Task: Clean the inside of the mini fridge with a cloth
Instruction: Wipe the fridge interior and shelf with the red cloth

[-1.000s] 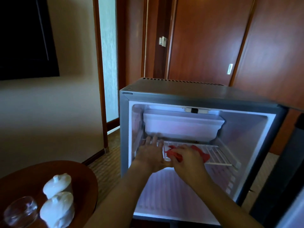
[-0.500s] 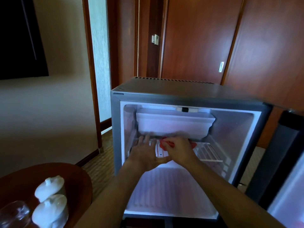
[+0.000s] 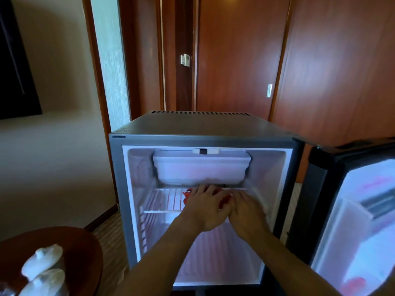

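Reaching into the open mini fridge (image 3: pixel 119 189), both hands sit side by side on the wire shelf (image 3: pixel 166 199) under the white freezer box (image 3: pixel 201 167). Left hand (image 3: pixel 205 208) lies flat, fingers straight, on the red cloth (image 3: pixel 186 196). Right hand (image 3: pixel 245 212) also flat, touching the left; cloth mostly hidden.

My mini fridge (image 3: pixel 201 127) has a grey metal top that looks smooth and a bit dull. Inside, the walls are smooth white plastic, and so is the tray (image 3: pixel 201 167). The shelf (image 3: pixel 166 199) is thin white wire. The cloth (image 3: pixel 186 196) is soft and red. The doors (image 3: pixel 235 60) are shiny brown wood. The lidded pots (image 3: pixel 42 268) look like glossy white china.
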